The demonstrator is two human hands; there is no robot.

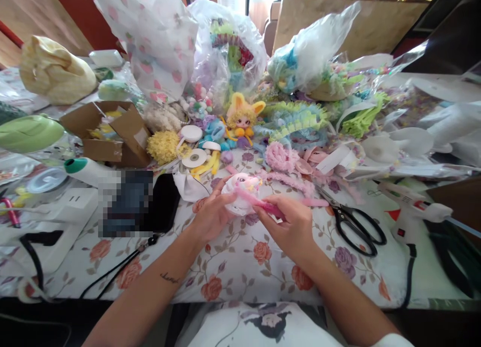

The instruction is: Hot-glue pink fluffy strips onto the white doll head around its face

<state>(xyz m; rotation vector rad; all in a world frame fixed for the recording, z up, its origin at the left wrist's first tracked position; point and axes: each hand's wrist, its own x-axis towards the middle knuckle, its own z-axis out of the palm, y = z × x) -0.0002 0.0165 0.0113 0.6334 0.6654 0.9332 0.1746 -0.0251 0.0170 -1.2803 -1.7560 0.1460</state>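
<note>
A white doll head (237, 183) with a painted face lies on its side in my left hand (217, 209), whose fingers wrap round it. My right hand (289, 226) pinches a fuzzy pink strip (263, 203), one end of which lies against the head. More fuzzy pink trim (291, 181) stretches across the cloth just beyond my hands. Black-handled scissors (353, 222) rest to the right of my right hand. On the far side sits a finished-looking doll (242, 116) with yellow curls and rabbit-like ears.
A hot glue gun (408, 209) stands at the right edge. At the left are a dark phone (162, 202), a white power strip (67, 232) and a cardboard box (120, 131). Plastic bags (311, 51), a pink yarn bundle (281, 156) and ribbons line the back of the flowered tablecloth (240, 267).
</note>
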